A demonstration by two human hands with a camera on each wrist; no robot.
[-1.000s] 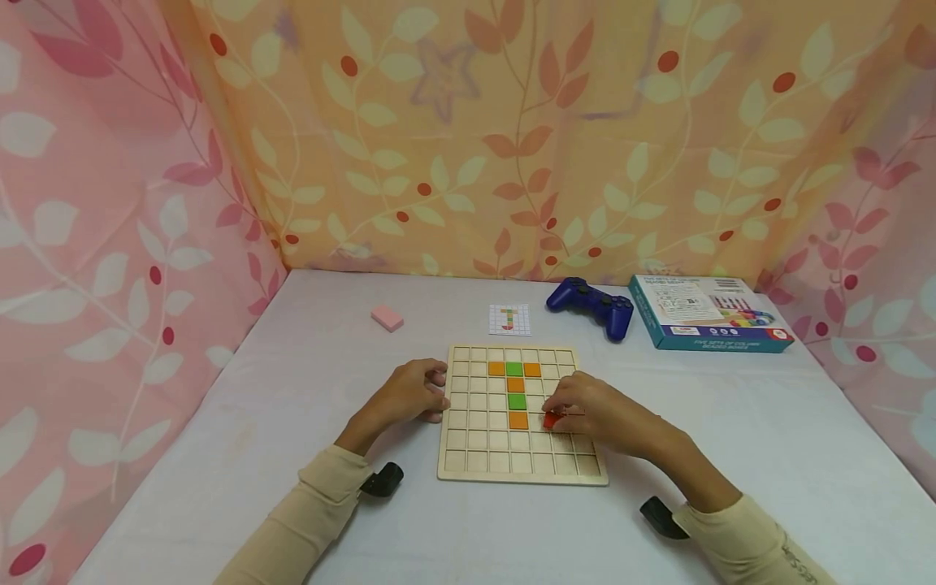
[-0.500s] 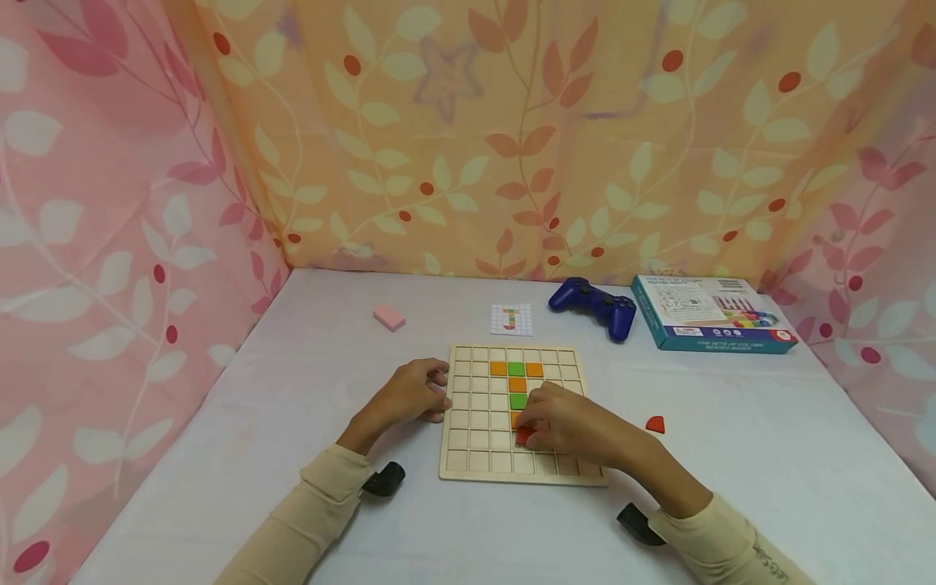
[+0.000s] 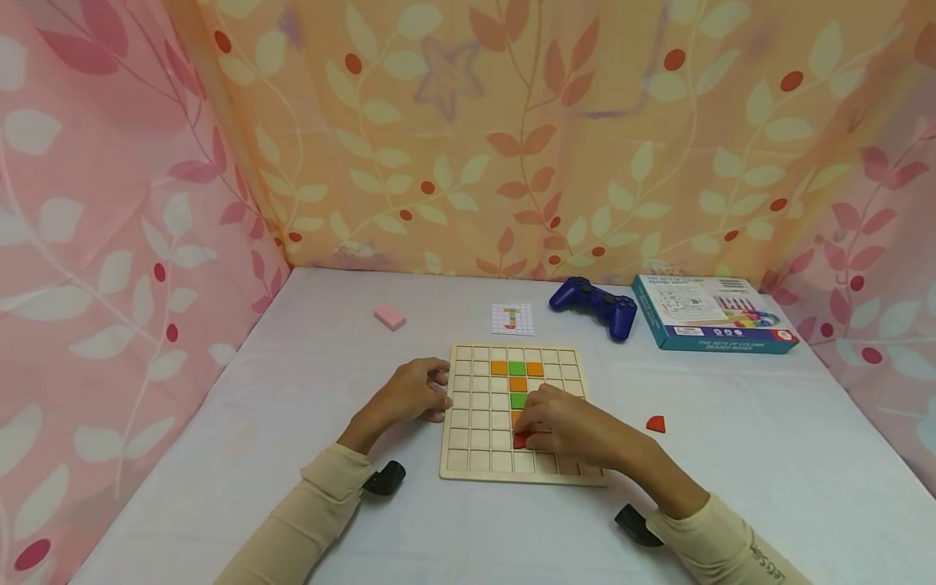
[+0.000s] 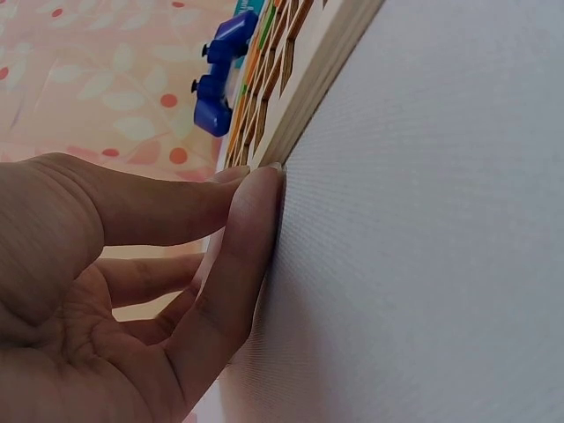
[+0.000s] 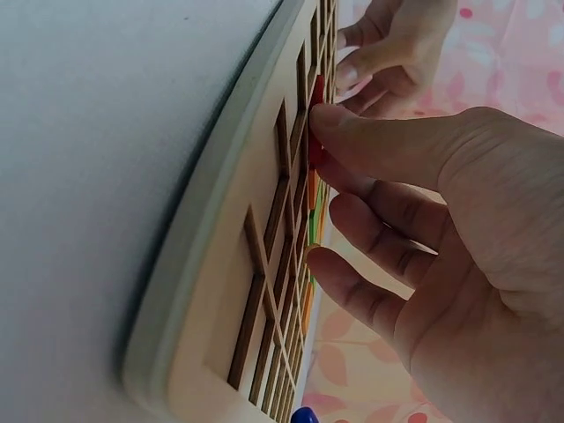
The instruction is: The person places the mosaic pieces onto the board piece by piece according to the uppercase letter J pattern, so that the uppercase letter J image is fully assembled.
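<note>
A wooden grid board point(image 3: 468, 461) lies flat on the white-covered table. Orange tiles point(image 3: 499, 368) and green tiles point(image 3: 517, 368) form a short row near its far side, with a column running down from the middle. My right hand point(image 3: 574, 422) pinches a red tile point(image 3: 520, 439) between thumb and finger at the column's near end, partly covering the lowest orange tile. In the right wrist view, that red tile point(image 5: 315, 150) sits right at the board's surface. My left hand point(image 3: 411, 392) grips the board's left edge with thumb and fingertips. A second red piece point(image 3: 656, 424), round on one side, lies right of the board.
Behind the board lies a small card point(image 3: 513, 319) with a printed coloured grid pattern. A blue game controller point(image 3: 594, 306) and a flat boxed game point(image 3: 712, 315) are at the back right. A pink block point(image 3: 389, 317) lies back left. Patterned cloth point(image 3: 453, 138) walls the table.
My right hand has moved left across the board with the red tile, to the column's near end, and lowered it slightly. The other red piece has come into sight. My left hand stays put.
</note>
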